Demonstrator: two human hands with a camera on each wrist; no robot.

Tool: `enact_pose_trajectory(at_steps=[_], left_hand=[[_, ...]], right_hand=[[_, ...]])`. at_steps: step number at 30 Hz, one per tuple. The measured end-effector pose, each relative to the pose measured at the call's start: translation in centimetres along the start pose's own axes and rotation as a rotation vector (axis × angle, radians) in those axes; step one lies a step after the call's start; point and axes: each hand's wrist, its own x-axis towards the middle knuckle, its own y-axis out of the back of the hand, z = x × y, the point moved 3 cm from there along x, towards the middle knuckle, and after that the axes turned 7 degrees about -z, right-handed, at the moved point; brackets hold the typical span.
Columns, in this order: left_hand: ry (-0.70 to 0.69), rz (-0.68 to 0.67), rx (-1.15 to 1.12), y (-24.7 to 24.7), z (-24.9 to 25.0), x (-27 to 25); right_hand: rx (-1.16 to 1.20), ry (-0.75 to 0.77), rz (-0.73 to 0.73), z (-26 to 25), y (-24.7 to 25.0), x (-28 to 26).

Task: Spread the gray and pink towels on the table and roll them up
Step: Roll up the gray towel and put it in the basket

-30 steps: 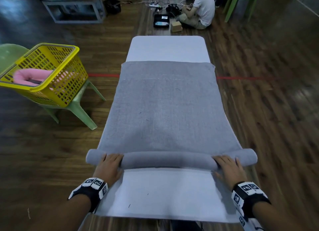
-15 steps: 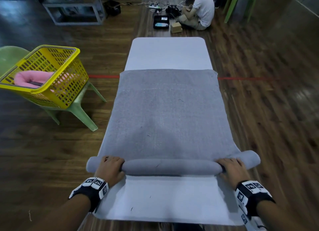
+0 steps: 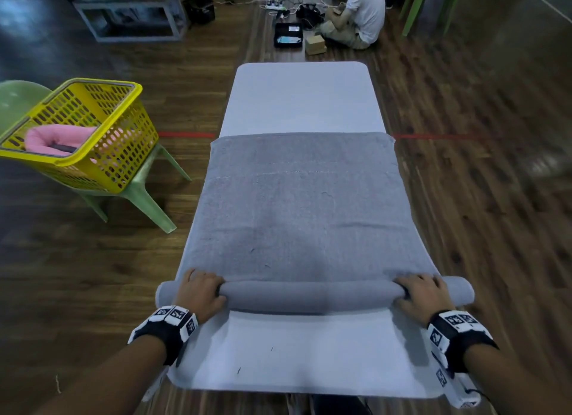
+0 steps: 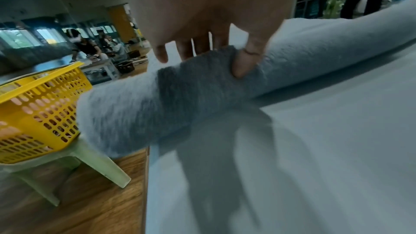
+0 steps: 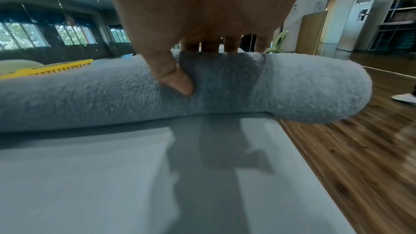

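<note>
**Roll lies crosswise under both hands; the flat cloth runs away from them**

Taking the table (image 3: pixel 303 362) as the landmark: its near end is bare, and just beyond that bare strip the rolled part of the gray towel (image 3: pixel 309 294) lies straight across the table's width, its long axis running left to right, both ends poking just past the table's side edges. The left hand (image 3: pixel 199 294) sits on the roll near the table's left edge, the right hand (image 3: pixel 422 295) near the right edge, about level with each other, so neither leads. Each hand wraps the roll: fingers draped over the top, thumb pressed into the near face, as both wrist views show.

Beyond the roll, the unrolled towel lies flat along the table's length, covering its middle; the far end of the table is bare again. So the cloth yet to be taken up lies straight ahead of the grip, at right angles to the roll. By my reading, the roll is about a quarter done and must travel evenly forward.

Left of the table, the pink towel (image 3: pixel 58 137) waits in a yellow basket (image 3: pixel 123 154) on a green chair (image 3: pixel 145 194).
</note>
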Motion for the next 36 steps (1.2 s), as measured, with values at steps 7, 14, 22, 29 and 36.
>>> enact_pose_trajectory(at_steps=[7, 14, 22, 29, 36], left_hand=[[-0.045, -0.005, -0.067, -1.3, -0.1, 0.0], [-0.023, 0.032, -0.061, 0.4, -0.5, 0.7], [-0.040, -0.111, 0.041, -0.7, -0.3, 0.0], [0.017, 0.024, -0.081, 0.5, -0.2, 2.2], [-0.010, -0.132, 0.065, 0.0, 0.3, 0.8]], right_hand=[[0.053, -0.005, -0.023, -0.3, 0.4, 0.1], [0.039, -0.058, -0.012, 0.2, 2.6, 1.6], [-0.056, 0.014, -0.097, 0.5, 0.2, -0.6], [0.114, -0.052, -0.005, 0.2, 2.5, 2.1], [-0.065, -0.035, -0.103, 0.4, 1.7, 0.3]])
